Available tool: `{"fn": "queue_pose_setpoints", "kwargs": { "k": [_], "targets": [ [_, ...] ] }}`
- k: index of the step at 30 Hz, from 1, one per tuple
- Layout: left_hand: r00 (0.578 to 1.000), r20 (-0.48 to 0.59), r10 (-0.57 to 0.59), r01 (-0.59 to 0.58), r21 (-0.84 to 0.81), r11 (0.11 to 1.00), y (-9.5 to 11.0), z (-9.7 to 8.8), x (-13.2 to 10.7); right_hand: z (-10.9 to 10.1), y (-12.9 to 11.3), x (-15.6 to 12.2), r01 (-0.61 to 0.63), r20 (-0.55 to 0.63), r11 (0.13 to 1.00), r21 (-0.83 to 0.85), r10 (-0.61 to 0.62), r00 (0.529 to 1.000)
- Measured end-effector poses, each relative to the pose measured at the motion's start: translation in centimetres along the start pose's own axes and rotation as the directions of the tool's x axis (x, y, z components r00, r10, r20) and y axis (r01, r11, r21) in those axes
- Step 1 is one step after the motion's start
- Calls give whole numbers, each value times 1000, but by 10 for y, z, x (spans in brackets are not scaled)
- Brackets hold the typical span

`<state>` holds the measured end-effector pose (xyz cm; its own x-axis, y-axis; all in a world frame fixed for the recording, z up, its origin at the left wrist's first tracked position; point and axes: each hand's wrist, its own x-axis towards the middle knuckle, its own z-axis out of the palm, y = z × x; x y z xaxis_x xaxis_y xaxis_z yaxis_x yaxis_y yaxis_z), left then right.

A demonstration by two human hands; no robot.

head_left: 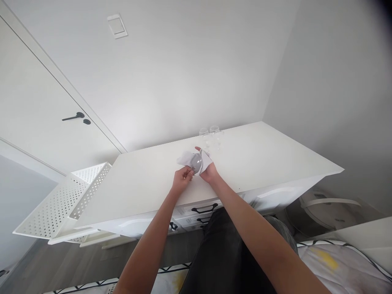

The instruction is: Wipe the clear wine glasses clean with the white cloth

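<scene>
Over a white dresser top (251, 159), my left hand (182, 178) pinches the stem of a clear wine glass (197, 163), which lies tilted. My right hand (208, 168) wraps a white cloth (186, 157) around the glass's bowl, thumb raised. Both hands meet at the middle of the dresser top. Behind them, near the wall, stand two or three more clear stemmed glasses (211, 136), upright and apart from my hands.
A white perforated rack (70, 196) stands left of the dresser. Black drawer handles (204, 210) show below the top's front edge. A white door with a black lever (75, 117) is at the left. A round white appliance (327, 210) sits on the floor at right.
</scene>
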<state>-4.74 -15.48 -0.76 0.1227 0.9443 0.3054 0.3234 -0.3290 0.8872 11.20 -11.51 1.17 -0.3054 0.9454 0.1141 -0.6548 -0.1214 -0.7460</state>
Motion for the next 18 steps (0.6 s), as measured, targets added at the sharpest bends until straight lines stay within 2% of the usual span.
{"fn": "queue_pose_setpoints", "kwargs": {
  "k": [3,5,9,11,13,15,16,18],
  "targets": [
    [991,-133,-34,23,-80,997,-2,0,2,6,12,1,32,125,991,-126,-16,992],
    [980,-190,-58,37,-110,993,-3,0,3,10,20,3,85,136,977,-196,-59,989],
    [979,-203,13,-22,-43,999,-2,-2,1,6,22,8,109,-10,988,-107,-110,994],
    [965,-258,50,-63,-42,997,0,-4,0,1,18,11,84,-126,994,-65,-91,988],
    [943,-333,14,-54,-111,992,4,-7,0,-5,15,13,20,-181,999,-46,-28,983],
    [937,-345,-51,-38,-247,968,7,-10,0,-8,15,11,-116,-95,992,-45,112,989],
    [949,-307,-74,-32,-328,944,8,-11,0,-9,15,10,-198,-9,978,-63,198,980],
    [981,-173,-88,-3,-469,883,9,-11,1,-9,18,6,-327,164,935,-138,347,923]
  ]
}}
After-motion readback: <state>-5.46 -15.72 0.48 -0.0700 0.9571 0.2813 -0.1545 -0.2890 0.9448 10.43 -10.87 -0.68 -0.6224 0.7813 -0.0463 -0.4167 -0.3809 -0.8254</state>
